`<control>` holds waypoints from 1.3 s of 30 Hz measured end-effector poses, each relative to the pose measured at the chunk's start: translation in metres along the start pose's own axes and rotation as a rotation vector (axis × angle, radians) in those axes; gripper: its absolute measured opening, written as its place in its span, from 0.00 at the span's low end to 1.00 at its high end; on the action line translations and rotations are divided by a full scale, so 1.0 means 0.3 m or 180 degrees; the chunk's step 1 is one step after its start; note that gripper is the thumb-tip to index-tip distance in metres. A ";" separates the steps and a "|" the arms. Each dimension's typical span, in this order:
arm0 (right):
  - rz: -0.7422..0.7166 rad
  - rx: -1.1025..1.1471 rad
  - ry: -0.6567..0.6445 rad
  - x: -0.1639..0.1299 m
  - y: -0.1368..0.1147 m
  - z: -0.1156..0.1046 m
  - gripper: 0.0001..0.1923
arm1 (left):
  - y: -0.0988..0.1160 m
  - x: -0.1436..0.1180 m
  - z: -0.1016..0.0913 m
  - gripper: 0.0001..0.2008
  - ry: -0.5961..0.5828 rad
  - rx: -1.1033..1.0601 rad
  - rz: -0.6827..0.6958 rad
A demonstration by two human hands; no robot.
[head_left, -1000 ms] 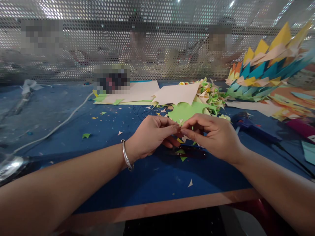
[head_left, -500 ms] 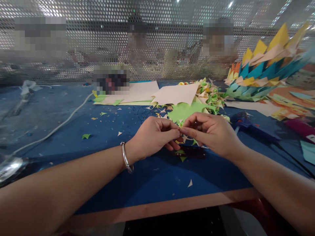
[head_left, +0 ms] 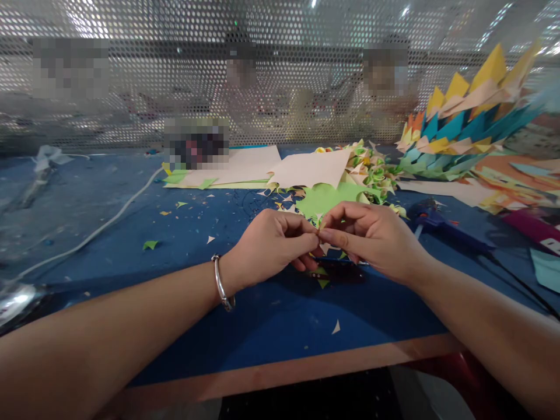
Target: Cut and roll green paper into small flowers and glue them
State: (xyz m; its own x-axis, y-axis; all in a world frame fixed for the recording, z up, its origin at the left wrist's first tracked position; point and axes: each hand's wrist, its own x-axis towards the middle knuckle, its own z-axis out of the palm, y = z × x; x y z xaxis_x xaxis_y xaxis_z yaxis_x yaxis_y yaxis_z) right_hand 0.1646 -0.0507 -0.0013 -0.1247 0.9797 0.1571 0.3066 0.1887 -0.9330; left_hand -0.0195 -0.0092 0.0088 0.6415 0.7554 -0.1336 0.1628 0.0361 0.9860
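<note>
My left hand (head_left: 280, 240) and my right hand (head_left: 371, 239) meet fingertip to fingertip above the table, both pinched. Whatever lies between the fingers is too small and covered to name. Just beyond them is a green cut paper sheet (head_left: 321, 200), partly under a pale sheet with a scalloped edge (head_left: 310, 168). Below the fingers, a dark flat object (head_left: 341, 272) lies on the table among paper scraps, and I cannot make out its kind. A silver bangle (head_left: 222, 284) circles my left wrist.
A blue glue gun (head_left: 455, 230) with a black cord lies at right. Behind it stands a layered folded-paper piece (head_left: 464, 131). Curled paper pieces (head_left: 376, 169) heap at centre back. A white cord (head_left: 109, 221) crosses the left side. A perforated metal panel (head_left: 289, 70) closes the back.
The view has shifted slightly. My hands stay pinched together, and the fingertips have moved very little.
</note>
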 end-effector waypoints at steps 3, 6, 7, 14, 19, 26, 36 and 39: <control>-0.0011 0.0009 -0.0015 0.001 -0.004 0.000 0.16 | -0.004 -0.001 -0.001 0.09 -0.0011 -0.0042 -0.0035; -0.0022 -0.0009 -0.0048 0.001 -0.006 -0.001 0.16 | -0.010 0.001 -0.003 0.08 -0.0104 -0.0060 -0.0099; -0.0032 -0.0014 -0.0062 0.000 -0.005 -0.002 0.16 | -0.012 0.001 -0.004 0.08 -0.0142 -0.0060 -0.0115; 0.0023 0.0031 -0.0061 -0.003 0.002 -0.007 0.15 | -0.006 -0.002 -0.008 0.07 -0.0200 0.0076 -0.0059; -0.0015 -0.0002 -0.0062 -0.001 0.006 -0.005 0.15 | -0.015 -0.003 -0.007 0.09 -0.0202 0.0340 0.0160; -0.0014 -0.0038 -0.0081 -0.002 0.005 -0.005 0.15 | -0.026 -0.004 -0.005 0.08 -0.0140 0.0585 0.0303; -0.0025 0.0021 -0.0093 -0.002 0.006 -0.007 0.14 | -0.032 -0.007 -0.009 0.09 -0.0142 0.0984 0.0483; -0.0029 0.0069 -0.0109 -0.001 0.008 -0.006 0.13 | -0.037 -0.007 -0.014 0.08 -0.0163 0.1221 0.0620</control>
State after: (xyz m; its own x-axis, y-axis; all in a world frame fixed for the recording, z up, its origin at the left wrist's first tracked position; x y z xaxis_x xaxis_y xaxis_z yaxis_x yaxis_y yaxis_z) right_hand 0.1671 -0.0504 -0.0031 -0.1597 0.9749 0.1549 0.2848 0.1958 -0.9384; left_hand -0.0257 -0.0084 -0.0014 0.7225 0.6904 0.0370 0.2959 -0.3571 0.8860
